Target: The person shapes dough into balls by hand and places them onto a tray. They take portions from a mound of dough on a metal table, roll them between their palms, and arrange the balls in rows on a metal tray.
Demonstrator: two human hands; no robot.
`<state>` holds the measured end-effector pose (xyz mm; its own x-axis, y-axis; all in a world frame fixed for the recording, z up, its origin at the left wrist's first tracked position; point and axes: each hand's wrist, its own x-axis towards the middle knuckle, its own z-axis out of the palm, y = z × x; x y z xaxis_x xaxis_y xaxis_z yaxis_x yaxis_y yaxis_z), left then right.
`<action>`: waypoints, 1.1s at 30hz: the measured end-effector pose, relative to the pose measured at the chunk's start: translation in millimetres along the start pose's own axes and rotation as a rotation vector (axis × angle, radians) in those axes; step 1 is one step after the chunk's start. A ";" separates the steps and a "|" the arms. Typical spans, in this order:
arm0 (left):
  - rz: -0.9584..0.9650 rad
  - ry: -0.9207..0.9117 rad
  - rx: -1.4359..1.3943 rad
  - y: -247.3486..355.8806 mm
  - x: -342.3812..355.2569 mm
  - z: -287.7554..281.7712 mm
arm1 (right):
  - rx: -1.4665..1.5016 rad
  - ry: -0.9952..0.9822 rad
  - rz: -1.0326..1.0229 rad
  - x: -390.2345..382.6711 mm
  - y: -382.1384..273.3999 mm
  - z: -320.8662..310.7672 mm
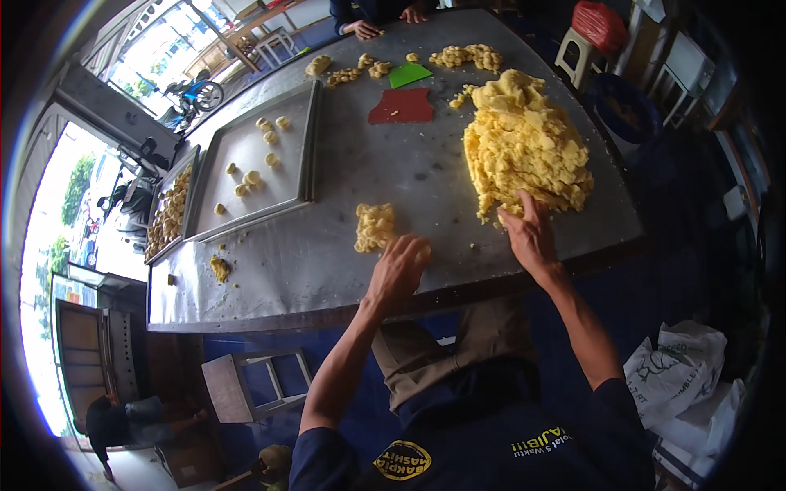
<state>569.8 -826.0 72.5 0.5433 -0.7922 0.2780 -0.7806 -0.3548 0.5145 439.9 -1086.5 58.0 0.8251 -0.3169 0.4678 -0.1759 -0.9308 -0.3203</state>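
A large crumbly mound of yellow paste (524, 139) rests on the right part of the metal table (352, 176). My right hand (532, 237) is at its near edge, with the thumb and fingers bent around a bit of the paste. To the left, my left hand (397, 270) is closed with the fingers curled, and a small pale piece of dough (424, 254) shows at its fingertips. Just beyond that hand lies a cluster of small pale dough pieces (375, 227). What lies under the left palm is hidden.
A shallow metal tray (233, 155) holds several small round pieces; a fuller tray (170, 209) stands beyond its left side. Red (401, 106) and green (409, 75) flat scrapers lie farther off, near more dough lumps (467, 57). Another person's hands (364, 30) are at the far edge.
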 end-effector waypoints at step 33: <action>-0.276 0.026 0.089 -121.6 17.9 -47.8 | 0.045 -0.079 -0.094 13.3 26.5 36.4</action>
<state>689.3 -773.3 53.7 0.7459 -0.6469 0.1585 -0.6254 -0.5982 0.5011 465.7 -1108.8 25.8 0.8766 -0.2117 0.4322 -0.0727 -0.9460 -0.3160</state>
